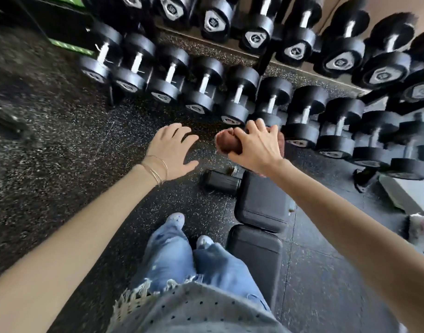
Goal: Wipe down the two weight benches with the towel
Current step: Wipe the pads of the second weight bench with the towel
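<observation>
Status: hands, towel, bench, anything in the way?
Left hand open, empty. Right hand grips bunched rust-brown towel over far end of black padded weight bench, contact unclear. Rows of black dumbbells just beyond.

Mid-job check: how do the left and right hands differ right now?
The left hand is open, fingers spread, holding nothing; the right hand grips the bunched brown towel. The left wrist wears thin bracelets; the right wrist is bare. Both reach forward, palms down.
</observation>
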Available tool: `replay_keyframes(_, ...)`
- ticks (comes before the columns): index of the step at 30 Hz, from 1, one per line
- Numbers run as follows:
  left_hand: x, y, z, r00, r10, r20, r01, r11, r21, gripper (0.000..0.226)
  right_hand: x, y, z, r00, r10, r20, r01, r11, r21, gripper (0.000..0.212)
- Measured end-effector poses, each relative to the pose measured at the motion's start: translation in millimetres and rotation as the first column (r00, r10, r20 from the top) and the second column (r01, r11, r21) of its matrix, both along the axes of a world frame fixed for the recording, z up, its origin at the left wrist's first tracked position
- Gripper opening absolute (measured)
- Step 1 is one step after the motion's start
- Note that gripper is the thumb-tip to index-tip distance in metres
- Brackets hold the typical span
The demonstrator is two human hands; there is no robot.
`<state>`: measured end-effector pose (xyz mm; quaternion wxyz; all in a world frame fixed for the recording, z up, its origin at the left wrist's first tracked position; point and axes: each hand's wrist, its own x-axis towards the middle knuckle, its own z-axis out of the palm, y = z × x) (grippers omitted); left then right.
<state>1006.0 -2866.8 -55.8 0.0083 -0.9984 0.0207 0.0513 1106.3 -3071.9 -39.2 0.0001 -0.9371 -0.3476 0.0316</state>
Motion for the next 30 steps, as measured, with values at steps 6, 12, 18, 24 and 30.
replay_keyframes(6, -53.7, 30.2, 10.2, 0.977, 0.215, -0.013, -0.214, 0.976, 0.049, 0.066, -10.2, 52.6, -4.7, 0.980, 0.196, -0.020, -0.196, 0.981, 0.004, 0.053)
replay_keyframes(12, -117.1, 77.3, 18.8, 0.911, 0.413, -0.002, -0.411, 0.908, 0.080, 0.065, -33.7, 130.9, -0.8, 0.916, 0.402, -0.006, -0.402, 0.916, -0.008, 0.053)
replay_keyframes(18, -190.4, 128.8, 21.7, 0.826, 0.563, -0.015, -0.558, 0.822, 0.117, 0.066, -85.0, 219.2, 9.5, 0.825, 0.565, 0.016, -0.565, 0.825, -0.009, 0.053)
replay_keyframes(24, -269.3, 179.3, 22.0, 0.740, 0.672, -0.019, -0.667, 0.737, 0.107, 0.066, -156.5, 300.2, 12.7, 0.750, 0.661, 0.003, -0.661, 0.750, -0.024, 0.053)
replay_keyframes(30, -330.6, 236.7, 21.2, 0.674, 0.738, -0.021, -0.733, 0.673, 0.103, 0.066, -216.7, 362.9, 13.3, 0.695, 0.718, -0.025, -0.719, 0.695, -0.007, 0.052)
